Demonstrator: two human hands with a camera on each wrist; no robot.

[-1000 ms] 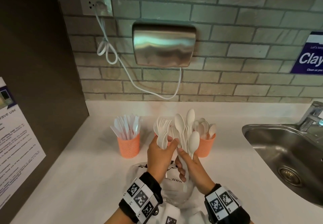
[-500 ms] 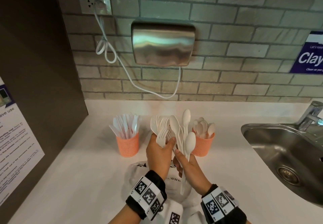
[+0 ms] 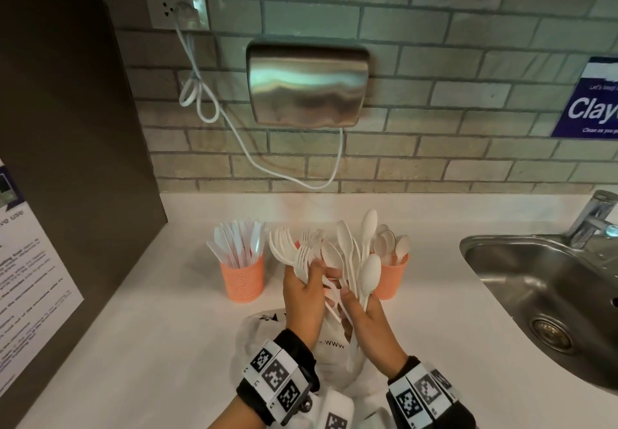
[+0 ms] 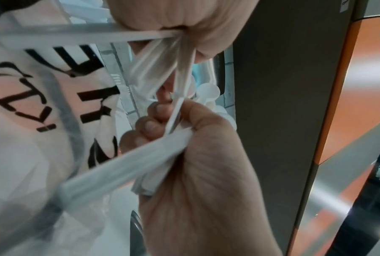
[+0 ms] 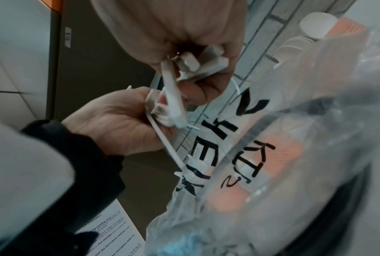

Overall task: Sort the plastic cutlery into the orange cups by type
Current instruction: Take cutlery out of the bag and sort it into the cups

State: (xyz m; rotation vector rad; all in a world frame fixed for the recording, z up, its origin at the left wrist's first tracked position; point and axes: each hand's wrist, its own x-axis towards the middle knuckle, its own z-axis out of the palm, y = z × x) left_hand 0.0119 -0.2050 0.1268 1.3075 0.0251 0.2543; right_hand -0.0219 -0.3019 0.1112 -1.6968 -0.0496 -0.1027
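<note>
Head cam first: the left hand [image 3: 302, 298] is gripping a fan of white plastic forks [image 3: 294, 251] by the handles, tines pointing up and away. Right next to it, touching, the right hand [image 3: 366, 321] is clutching a bunch of white spoons [image 3: 359, 261], bowls up. Both hands are hovering over a clear plastic bag [image 3: 329, 345] lying on the white tabletop [image 3: 133, 345]. Just left of the left hand, an orange cup [image 3: 243, 278] is standing with knives [image 3: 237, 244] in it. Just beyond the right hand, another orange cup [image 3: 389, 276] is holding spoons. Something orange is peeking out behind the forks, but I can't tell what it is. Off to the right of the right hand there's a steel sink [image 3: 548, 298].

Left wrist cam: the left hand's fingers are curling tight around the white handles [image 4: 145, 143] at the top of the picture, while the right hand [image 4: 202, 173] is pinching its own handles below. The bag with black lettering [image 4: 42, 104] is filling the left side.

Right wrist cam: same story flipped, with the right hand [image 5: 184, 34] closing on stubby handle ends up top and the left hand [image 5: 118, 124] wrapping around its bundle below. The printed bag [image 5: 272, 147] is sitting blurry to the right, with orange showing through it.
</note>
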